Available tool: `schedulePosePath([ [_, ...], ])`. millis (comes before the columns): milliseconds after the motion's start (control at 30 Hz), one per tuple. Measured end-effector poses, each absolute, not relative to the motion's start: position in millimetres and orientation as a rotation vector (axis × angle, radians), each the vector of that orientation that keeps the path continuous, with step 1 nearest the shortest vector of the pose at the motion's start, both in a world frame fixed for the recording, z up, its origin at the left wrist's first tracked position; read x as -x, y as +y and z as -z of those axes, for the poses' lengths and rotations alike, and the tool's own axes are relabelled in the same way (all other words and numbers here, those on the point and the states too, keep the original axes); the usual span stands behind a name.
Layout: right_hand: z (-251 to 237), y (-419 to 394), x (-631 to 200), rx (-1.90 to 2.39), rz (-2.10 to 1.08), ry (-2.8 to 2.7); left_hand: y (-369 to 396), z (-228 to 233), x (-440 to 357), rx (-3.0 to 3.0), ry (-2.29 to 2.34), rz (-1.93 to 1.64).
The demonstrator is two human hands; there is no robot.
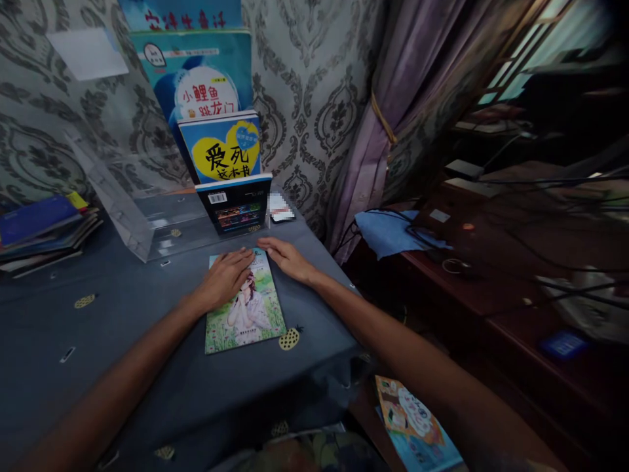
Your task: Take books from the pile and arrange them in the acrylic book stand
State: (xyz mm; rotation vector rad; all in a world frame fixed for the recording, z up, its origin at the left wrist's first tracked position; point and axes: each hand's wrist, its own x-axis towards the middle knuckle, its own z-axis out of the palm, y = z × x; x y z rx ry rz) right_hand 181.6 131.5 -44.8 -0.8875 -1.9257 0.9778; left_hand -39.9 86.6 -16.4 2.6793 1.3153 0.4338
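Item 1: thin paperback book with a pastel cover showing a figure in a green meadow (244, 308), lying flat and face up on the grey-blue cloth-covered counter (122, 308), near its right front part, its top edge toward the display stand. The left hand (227, 275) lies palm down on the upper left of the cover, fingers (246, 255) stretched out and close together, clamped on nothing; the flat press looks suited to pinning the book in place. The right hand (287, 257) rests at the book's upper right corner, fingers extended and together, touching the top edge rather than gripping it, seemingly to square or steady it. Item 2: clear acrylic tiered display stand (125, 216) at the back of the counter against the patterned wallpaper, holding 4 upright books stepped one above another so that each title shows: a black-covered book with a barcode label (239, 206) in front, a blue book with a yellow heart (223, 149) behind it, a teal book with a white cloud panel (196, 75), and a light blue book with red lettering (181, 14) at the top. Item 3: stack of flat dark-covered books (42, 229) at the counter's left edge, well apart from both hands. Item 4: colourful picture book (415, 426) lying below the counter's right front corner, on what appears to be the floor.
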Motion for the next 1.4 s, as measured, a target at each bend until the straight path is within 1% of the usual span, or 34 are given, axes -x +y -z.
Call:
schedulePosePath([
  [167, 42.9, 130.3, -182.2, 0.898, -0.920, -1.978, 80.0, 15.4, 24.1, -2.716, 1.197, -0.393],
  [600, 44.5, 127.5, -182.1, 0.905, -0.886, -2.013, 24.4, 10.1, 18.7, -2.749, 0.931, -0.414],
  [733, 44.1, 126.9, -182.2, 0.907, -0.845, -2.011, 6.5, 7.5, 17.9, -2.725, 0.927, -0.378],
  [933, 46.7, 128.2, -182.0, 0.878, -0.891, -1.979, -20.9, 3.9, 18.2, -2.719, 0.900, -0.316],
  [1167, 45.7, 126.8, -180.8, 0.905, -0.855, -2.004, -39.2, 4.4, 19.8, -2.778, 0.865, -0.345],
  [1267, 42.3, 120.0, -180.2, 0.945, -0.789, -2.068, -43.6, 5.6, 21.1, -2.832, 0.871, -0.349],
  [1400, 34.9, 104.6, -179.5, 1.019, -0.587, -2.258, -51.1, 5.5, 32.7, -2.884, 0.907, -0.388],
])
